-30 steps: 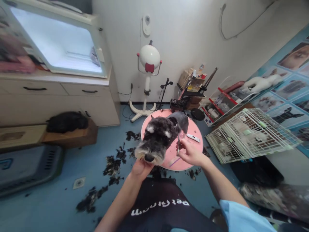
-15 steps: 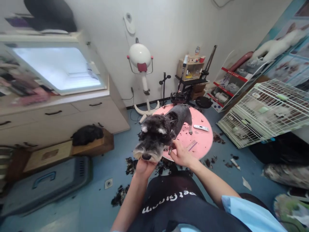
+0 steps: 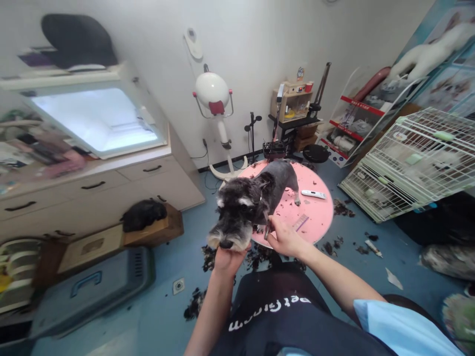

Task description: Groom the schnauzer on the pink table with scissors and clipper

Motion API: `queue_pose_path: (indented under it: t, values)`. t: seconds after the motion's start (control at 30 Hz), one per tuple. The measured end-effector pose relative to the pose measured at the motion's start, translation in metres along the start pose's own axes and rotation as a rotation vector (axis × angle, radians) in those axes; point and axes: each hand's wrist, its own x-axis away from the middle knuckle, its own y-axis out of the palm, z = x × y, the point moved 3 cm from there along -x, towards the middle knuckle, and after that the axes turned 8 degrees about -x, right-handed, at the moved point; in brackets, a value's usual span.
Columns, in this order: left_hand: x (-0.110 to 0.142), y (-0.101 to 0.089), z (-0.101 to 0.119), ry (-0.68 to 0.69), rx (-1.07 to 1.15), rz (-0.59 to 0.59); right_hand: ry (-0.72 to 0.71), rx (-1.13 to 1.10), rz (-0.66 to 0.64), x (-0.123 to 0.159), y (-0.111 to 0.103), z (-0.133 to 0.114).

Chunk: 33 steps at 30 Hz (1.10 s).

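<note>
A grey and black schnauzer-like dog (image 3: pixel 237 212) with pale eyebrows and beard stands on a round pink table (image 3: pixel 318 220), facing me. My left hand (image 3: pixel 228 259) is cupped under its chin, the fingers mostly hidden by the beard. My right hand (image 3: pixel 284 237) is closed around the handles of a pair of scissors (image 3: pixel 267 228), close beside the dog's neck and chest. A white clipper (image 3: pixel 313 194) lies on the table right of the dog. Nearer to my right hand, a comb with a purplish back (image 3: pixel 300 222) lies flat among scattered hair.
Dark hair clumps (image 3: pixel 195 302) litter the blue floor. At left stand a pet carrier (image 3: pixel 92 287) and drawers (image 3: pixel 111 183) beneath a lit glass-fronted box. A white stand dryer (image 3: pixel 212 94) is behind the table. Stacked wire cages (image 3: pixel 419 163) hold pale animals at right.
The view has shifted slightly, so the surroundings appear a little displaced. My left hand stays under the dog's chin, and my right still holds the scissors near its neck.
</note>
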Motion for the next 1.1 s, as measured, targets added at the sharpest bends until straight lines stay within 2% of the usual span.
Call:
queue_pose_path:
  t: [0.23,0.5,0.73,1.1]
  values:
    - [-0.003,-0.008,-0.004,0.017,0.050,0.007,0.008,0.008,-0.019,0.001,-0.006,-0.010]
    - [-0.009,-0.020,-0.004,-0.007,0.130,-0.071,0.033,-0.098,-0.034,0.001,-0.013,-0.017]
    - [-0.012,-0.030,-0.005,-0.040,0.139,-0.094,0.030,-0.060,-0.054,0.001,-0.017,-0.020]
    - [-0.013,-0.035,-0.006,-0.035,0.152,-0.111,0.075,0.008,-0.149,-0.004,-0.044,-0.031]
